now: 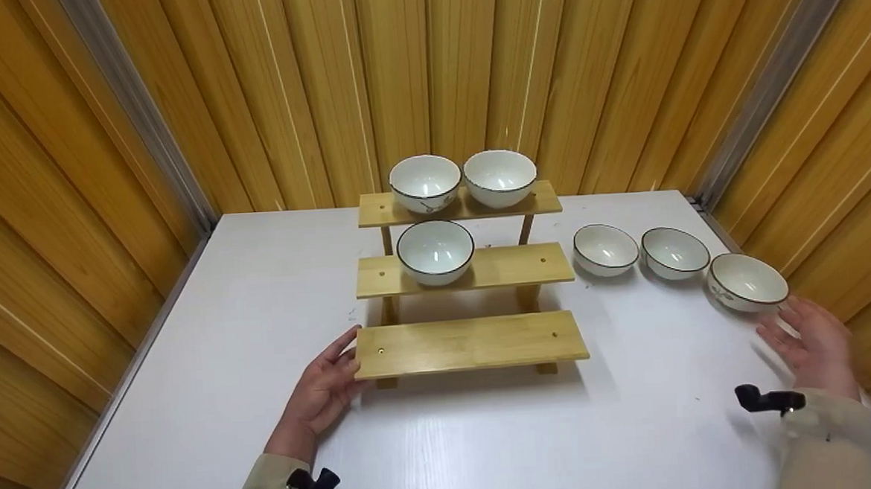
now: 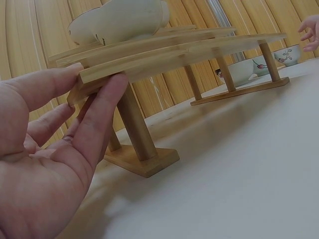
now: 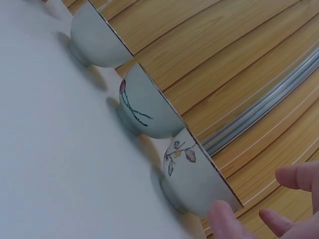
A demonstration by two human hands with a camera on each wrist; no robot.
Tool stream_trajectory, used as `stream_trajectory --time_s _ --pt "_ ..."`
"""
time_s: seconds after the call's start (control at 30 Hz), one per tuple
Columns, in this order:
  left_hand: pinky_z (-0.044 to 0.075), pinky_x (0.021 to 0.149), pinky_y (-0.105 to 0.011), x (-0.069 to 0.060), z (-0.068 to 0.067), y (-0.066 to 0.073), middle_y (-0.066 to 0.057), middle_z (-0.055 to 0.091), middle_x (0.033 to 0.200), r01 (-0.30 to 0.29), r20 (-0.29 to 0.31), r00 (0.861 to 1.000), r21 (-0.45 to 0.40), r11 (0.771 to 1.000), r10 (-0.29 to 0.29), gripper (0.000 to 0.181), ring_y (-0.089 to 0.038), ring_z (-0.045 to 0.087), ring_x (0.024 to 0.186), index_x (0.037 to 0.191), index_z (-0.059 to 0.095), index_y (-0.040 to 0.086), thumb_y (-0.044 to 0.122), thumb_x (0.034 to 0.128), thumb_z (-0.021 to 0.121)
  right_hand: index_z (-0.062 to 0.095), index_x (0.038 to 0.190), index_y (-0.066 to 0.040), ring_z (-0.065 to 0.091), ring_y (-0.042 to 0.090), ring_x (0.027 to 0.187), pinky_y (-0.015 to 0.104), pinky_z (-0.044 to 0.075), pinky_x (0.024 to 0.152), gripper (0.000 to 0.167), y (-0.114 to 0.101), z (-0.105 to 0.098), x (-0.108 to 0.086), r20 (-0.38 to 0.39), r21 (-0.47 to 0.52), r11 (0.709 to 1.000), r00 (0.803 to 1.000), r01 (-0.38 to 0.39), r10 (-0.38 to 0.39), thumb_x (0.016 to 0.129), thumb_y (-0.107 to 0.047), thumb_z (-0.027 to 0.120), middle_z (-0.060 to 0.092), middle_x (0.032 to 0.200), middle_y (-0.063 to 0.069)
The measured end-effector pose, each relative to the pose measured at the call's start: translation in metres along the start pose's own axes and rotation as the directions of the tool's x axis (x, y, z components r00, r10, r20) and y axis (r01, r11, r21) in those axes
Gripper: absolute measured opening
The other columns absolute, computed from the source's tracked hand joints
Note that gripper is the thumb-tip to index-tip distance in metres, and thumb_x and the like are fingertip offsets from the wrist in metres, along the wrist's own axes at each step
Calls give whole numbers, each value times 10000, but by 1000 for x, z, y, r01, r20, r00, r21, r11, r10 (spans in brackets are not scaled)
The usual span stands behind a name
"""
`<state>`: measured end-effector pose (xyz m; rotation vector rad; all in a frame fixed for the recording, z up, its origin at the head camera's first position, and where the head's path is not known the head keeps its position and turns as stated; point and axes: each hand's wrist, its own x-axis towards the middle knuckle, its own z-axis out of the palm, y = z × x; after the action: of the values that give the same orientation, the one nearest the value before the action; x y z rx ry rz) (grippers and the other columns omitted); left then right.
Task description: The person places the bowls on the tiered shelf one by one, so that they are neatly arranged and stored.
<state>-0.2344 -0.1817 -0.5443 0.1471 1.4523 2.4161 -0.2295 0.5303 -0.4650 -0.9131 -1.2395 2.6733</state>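
A three-tier wooden display rack (image 1: 478, 343) stands on the white table, and my left hand (image 1: 325, 388) pinches the left end of its lowest shelf. In the left wrist view the fingers (image 2: 102, 107) lie above and below the shelf's corner. Two white bowls, a left one (image 1: 424, 178) and a right one (image 1: 500, 174), sit on the top tier. Another bowl (image 1: 436, 253) sits at the left of the middle tier. My right hand (image 1: 813, 340), fingers spread, is beside the rightmost table bowl (image 1: 747, 284); whether it touches the bowl I cannot tell.
Right of the rack, two more dark-rimmed bowls, one nearer the rack (image 1: 605, 252) and a middle one (image 1: 674, 254), line up with the rightmost bowl on the table (image 1: 187, 347). Wood-patterned panels (image 1: 463, 64) enclose the back and sides, with metal posts in the corners.
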Motion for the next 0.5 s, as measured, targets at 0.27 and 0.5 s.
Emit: stream_trajectory --time_s 0.27,0.5 --pt "563 997 -365 0 1 1 -55 544 1421 16 -19 1000 -3 1000 -16 693 -194 656 1202 1639 235 99 -28 1022 524 312 1547 -455 686 282 944 502 594 927 749 -6 8 25 -75 35 998 996 -55 57 974 -182 709 138 1621 -248" --pt "566 989 -350 -1 0 0 -51 549 1405 -4 7 1000 11 1000 4 704 -183 655 1194 1642 218 89 -11 1023 538 42 1612 -481 167 97 1545 492 596 920 942 -8 20 39 -112 -16 999 993 -43 41 991 -176 682 9 1667 -268"
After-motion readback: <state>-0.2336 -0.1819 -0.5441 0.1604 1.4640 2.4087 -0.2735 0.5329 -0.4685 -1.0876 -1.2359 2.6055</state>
